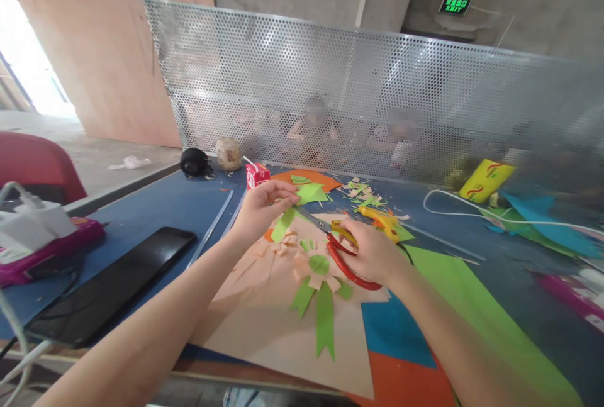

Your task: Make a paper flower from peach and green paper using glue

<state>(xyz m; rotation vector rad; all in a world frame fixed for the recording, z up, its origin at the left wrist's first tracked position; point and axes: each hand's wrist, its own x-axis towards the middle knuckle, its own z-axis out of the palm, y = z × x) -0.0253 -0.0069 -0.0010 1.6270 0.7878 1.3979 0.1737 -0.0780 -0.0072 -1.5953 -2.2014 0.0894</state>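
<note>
My left hand (261,207) pinches a light green paper piece (302,200) and holds it up over the table. My right hand (372,251) grips red-and-yellow-handled scissors (340,248), whose blades point left toward the green paper. Below both hands lies a paper flower (317,275) with peach petals, a green centre and green leaves, on a peach sheet (283,325). Small peach paper scraps (283,243) lie beside it.
A blue table (155,206) carries a black phone or tablet (113,281), a yellow glue gun (381,217), a red carton (256,174), green, blue and orange sheets, and white cables. A perforated metal screen (358,99) stands behind, with people beyond it.
</note>
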